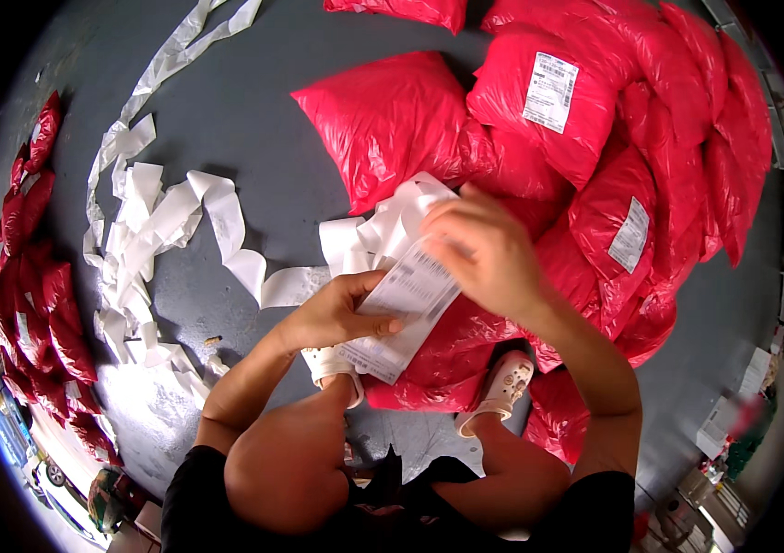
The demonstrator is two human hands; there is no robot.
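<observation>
Out in front of the knees, the printed label strip (410,309) sits in the left hand (336,313), thumb across the front and fingers tucked behind, so that grip's closed on it and looks steady. From my remote seat I can't tell if the right hand (493,253) is pinching anything, it's blurred up at the strip's far end with fingers curled. I'd hold the strip flat and taut with the left, thumb off the print, and work the far end slowly so nothing creases. I'd also watch the white paper ribbon (226,219) trailing off left (could snag imo) and avoid brushing the glossy red bags (392,120) in case the back's sticky
</observation>
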